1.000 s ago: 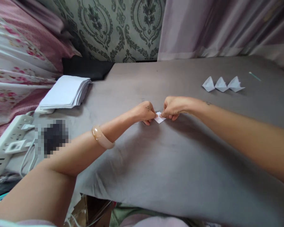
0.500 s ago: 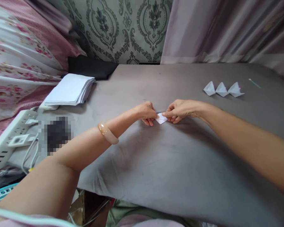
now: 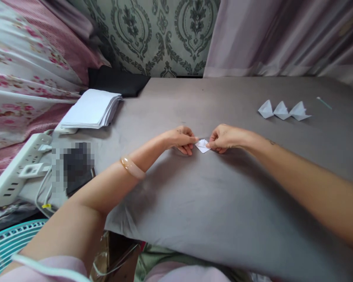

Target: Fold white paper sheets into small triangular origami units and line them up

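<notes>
A small piece of folded white paper (image 3: 202, 146) is held low over the grey cloth between my two hands, one corner pointing toward me. My right hand (image 3: 224, 138) is closed, pinching the right corner with thumb and forefinger. On the other side, my left hand (image 3: 182, 139) has its thumb tip at the paper's upper left edge, the other fingers curled beneath; the exact contact is hard to make out. Three folded white paper boats (image 3: 281, 111) stand in a row to the right, beyond my right forearm.
A stack of white paper (image 3: 90, 109) lies at the left, in front of a folded black cloth (image 3: 117, 81). Nearer me are a power strip (image 3: 20, 168) with cables and a dark, pixelated object (image 3: 76, 164). A thin greenish stick (image 3: 324, 103) lies far right. A turquoise basket (image 3: 11, 244) is lower left.
My left thumb has shifted slightly outward on the paper, so more of its left side shows. My right hand keeps its pinch. The whole view has shifted a little, revealing more of the basket.
</notes>
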Demonstrator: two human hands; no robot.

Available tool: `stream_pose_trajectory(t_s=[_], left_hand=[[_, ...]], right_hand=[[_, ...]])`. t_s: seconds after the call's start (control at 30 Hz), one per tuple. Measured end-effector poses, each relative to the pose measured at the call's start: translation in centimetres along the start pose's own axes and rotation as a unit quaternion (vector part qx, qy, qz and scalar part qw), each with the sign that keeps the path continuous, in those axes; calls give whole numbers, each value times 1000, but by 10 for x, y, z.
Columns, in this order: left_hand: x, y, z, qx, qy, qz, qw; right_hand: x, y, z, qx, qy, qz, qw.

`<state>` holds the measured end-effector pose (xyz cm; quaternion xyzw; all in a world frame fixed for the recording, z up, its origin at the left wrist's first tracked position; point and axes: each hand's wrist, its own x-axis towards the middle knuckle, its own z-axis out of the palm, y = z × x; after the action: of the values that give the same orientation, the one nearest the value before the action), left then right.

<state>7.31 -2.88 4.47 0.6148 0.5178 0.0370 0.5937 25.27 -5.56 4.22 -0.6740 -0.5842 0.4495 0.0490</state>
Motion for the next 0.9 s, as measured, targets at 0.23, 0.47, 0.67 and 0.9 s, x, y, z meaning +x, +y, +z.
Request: stream_pose_trajectory(t_s=[0.23, 0.47, 0.67, 0.9], left_hand=[[4, -5, 5, 23, 16, 21, 999], [5, 5, 14, 68, 40, -25, 997], [7, -26, 18, 40, 98, 97, 990], [0, -41, 26, 17, 164, 208, 964]], right_hand=[[-2, -3, -1, -10, -4, -4, 1000], [-8, -5, 6, -196, 87, -38, 976], [-17, 15, 22, -157, 154, -149, 964], [-18, 32, 37, 103, 194, -203, 954]])
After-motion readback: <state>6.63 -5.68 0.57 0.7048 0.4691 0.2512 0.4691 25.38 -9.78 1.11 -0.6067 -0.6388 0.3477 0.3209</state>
